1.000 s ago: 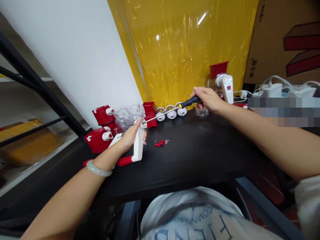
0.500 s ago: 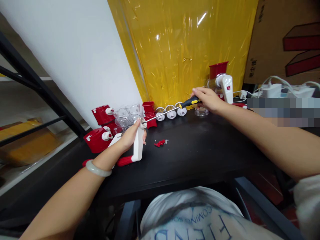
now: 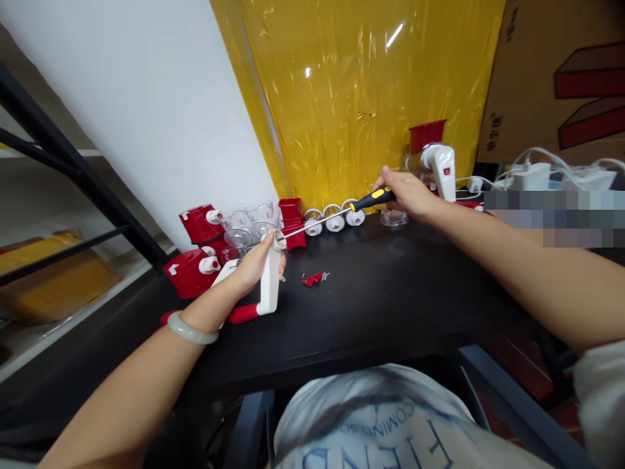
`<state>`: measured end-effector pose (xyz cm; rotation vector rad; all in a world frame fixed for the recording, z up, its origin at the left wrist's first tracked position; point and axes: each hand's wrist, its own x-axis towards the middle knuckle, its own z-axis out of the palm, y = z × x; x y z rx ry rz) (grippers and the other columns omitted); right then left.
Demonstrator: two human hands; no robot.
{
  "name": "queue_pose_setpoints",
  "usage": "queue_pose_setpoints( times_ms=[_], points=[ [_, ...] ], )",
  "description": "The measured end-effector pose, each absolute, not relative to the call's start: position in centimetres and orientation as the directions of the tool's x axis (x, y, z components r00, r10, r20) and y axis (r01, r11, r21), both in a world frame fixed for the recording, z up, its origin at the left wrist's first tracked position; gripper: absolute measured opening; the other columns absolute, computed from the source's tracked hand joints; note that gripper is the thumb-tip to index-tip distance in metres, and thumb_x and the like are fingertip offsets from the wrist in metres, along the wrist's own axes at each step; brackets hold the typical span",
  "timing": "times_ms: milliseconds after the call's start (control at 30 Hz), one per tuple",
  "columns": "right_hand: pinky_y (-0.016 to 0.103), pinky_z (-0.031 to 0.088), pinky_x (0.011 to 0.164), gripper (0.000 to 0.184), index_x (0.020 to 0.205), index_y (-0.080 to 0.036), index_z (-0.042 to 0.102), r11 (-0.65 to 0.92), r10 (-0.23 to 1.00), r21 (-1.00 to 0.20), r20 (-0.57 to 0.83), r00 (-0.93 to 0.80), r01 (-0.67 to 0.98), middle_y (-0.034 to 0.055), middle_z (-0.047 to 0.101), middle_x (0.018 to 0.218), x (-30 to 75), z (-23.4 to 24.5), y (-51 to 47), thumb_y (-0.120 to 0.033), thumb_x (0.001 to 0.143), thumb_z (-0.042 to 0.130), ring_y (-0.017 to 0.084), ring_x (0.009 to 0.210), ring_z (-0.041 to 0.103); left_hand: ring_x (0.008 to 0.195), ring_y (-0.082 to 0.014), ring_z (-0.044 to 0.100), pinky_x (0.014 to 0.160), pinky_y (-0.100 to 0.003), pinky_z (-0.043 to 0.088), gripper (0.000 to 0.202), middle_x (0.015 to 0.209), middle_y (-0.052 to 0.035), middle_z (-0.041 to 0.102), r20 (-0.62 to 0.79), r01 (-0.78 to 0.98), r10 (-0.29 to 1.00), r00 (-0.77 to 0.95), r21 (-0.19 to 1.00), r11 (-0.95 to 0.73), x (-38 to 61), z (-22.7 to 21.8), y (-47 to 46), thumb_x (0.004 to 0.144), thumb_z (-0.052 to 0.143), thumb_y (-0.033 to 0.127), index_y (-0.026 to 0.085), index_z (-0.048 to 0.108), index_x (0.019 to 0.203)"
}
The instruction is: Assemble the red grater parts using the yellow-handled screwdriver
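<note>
My left hand (image 3: 254, 264) is closed around a white crank handle (image 3: 269, 283) with a red grip (image 3: 244, 314) at its lower end. In my right hand (image 3: 406, 193) is a long screwdriver (image 3: 374, 198) with a black and yellow handle. Its thin shaft slants down to the left, and the tip meets the round hub at the top of the crank handle; whether a screw sits inside is hidden. On the black table (image 3: 390, 280), right of my left hand, lie small red parts (image 3: 312, 280) beside several loose screws (image 3: 326, 277).
Red housings (image 3: 188, 272) with white knobs, clear plastic cups (image 3: 239, 236), red hoppers (image 3: 291, 210) and white-rimmed drums (image 3: 334, 219) line the table's back left. An assembled red and white grinder (image 3: 443, 170) stands behind my right hand. White cables and plugs (image 3: 534, 176) lie at right.
My right hand has shifted its hold slightly, and the screwdriver's handle looks turned about its axis. My left hand and the crank handle stay in place.
</note>
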<state>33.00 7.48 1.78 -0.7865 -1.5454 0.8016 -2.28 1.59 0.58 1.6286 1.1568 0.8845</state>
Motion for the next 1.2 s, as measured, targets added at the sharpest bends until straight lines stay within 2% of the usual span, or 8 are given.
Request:
queue_pose_setpoints(
  times_ms=[200,433,533,700,800,933,1033,1200],
  points=[
    [0.026,0.045,0.053,0.039,0.093,-0.026,0.053,0.580,0.792,-0.797,0.600,-0.111,-0.168,-0.0017,0.053,0.082,32.7,2.1,6.7,-0.032,0.068,0.083,0.012,0.065,0.051,0.040,-0.0136,0.058,0.044,-0.023,0.049,0.074,0.050,-0.0026,0.057,0.045,0.297,0.946,0.322,0.944,-0.146,-2.2,0.5,1.5,0.089,0.039,0.081,0.017,0.056,0.059],
    [0.026,0.036,0.044,0.045,0.080,-0.024,0.052,0.571,0.819,-0.821,0.570,-0.074,-0.003,-0.0023,0.044,0.061,32.8,2.3,6.9,-0.067,0.085,0.064,0.013,0.051,0.047,0.040,-0.0129,0.057,0.044,-0.023,0.049,0.073,0.051,-0.0027,0.057,0.031,0.299,0.943,0.332,0.944,-0.136,-2.2,0.4,1.5,0.090,0.038,0.081,0.017,0.056,0.060],
    [0.025,0.029,0.040,0.037,0.078,-0.024,0.054,0.577,0.817,-0.815,0.573,-0.066,0.054,-0.0041,0.040,0.056,32.8,2.2,7.0,-0.056,0.084,0.070,0.010,0.044,0.038,0.039,-0.0134,0.057,0.043,-0.023,0.050,0.069,0.052,-0.0020,0.058,0.034,0.284,0.948,0.316,0.950,-0.128,-2.3,0.3,1.6,0.090,0.040,0.080,0.018,0.057,0.066],
    [0.025,0.043,0.047,0.024,0.090,-0.026,0.053,0.576,0.806,-0.802,0.589,-0.052,-0.157,-0.0003,0.054,0.078,32.3,2.6,6.0,-0.033,0.076,0.071,0.015,0.063,0.052,0.040,-0.0134,0.058,0.044,-0.023,0.050,0.072,0.051,-0.0026,0.058,0.024,0.298,0.944,0.330,0.946,-0.128,-2.2,0.3,1.5,0.089,0.039,0.082,0.017,0.056,0.062],
    [0.027,0.045,0.049,0.026,0.091,-0.026,0.053,0.567,0.810,-0.804,0.584,-0.057,-0.178,0.0009,0.056,0.079,32.3,2.6,5.9,-0.046,0.081,0.067,0.016,0.066,0.056,0.041,-0.0136,0.059,0.044,-0.023,0.049,0.073,0.052,-0.0027,0.058,0.031,0.300,0.940,0.340,0.944,-0.140,-2.1,0.4,1.3,0.088,0.040,0.082,0.017,0.056,0.061],
    [0.025,0.035,0.041,0.047,0.081,-0.024,0.054,0.590,0.807,-0.807,0.588,-0.062,0.031,-0.0034,0.046,0.056,32.9,2.1,6.8,-0.070,0.083,0.064,0.012,0.046,0.046,0.041,-0.0134,0.058,0.045,-0.023,0.050,0.074,0.052,-0.0027,0.058,0.029,0.306,0.943,0.330,0.942,-0.136,-2.1,0.4,1.3,0.088,0.040,0.082,0.016,0.056,0.060],
    [0.024,0.027,0.038,0.049,0.075,-0.023,0.053,0.619,0.784,-0.775,0.619,-0.049,0.131,-0.0060,0.040,0.047,33.1,1.8,7.3,-0.070,0.082,0.067,0.009,0.039,0.038,0.041,-0.0139,0.058,0.046,-0.024,0.050,0.073,0.052,-0.0028,0.057,0.027,0.310,0.942,0.334,0.941,-0.137,-2.1,0.4,1.3,0.087,0.042,0.083,0.017,0.057,0.059],
    [0.023,0.029,0.036,0.045,0.076,-0.023,0.050,0.662,0.749,-0.749,0.662,0.009,0.037,-0.0061,0.042,0.052,32.9,2.2,7.4,-0.064,0.086,0.066,0.007,0.038,0.037,0.042,-0.0150,0.059,0.045,-0.025,0.050,0.076,0.052,-0.0042,0.058,0.018,0.361,0.921,0.389,0.917,-0.171,-1.9,0.5,1.0,0.082,0.044,0.087,0.017,0.058,0.057]
  ],
)
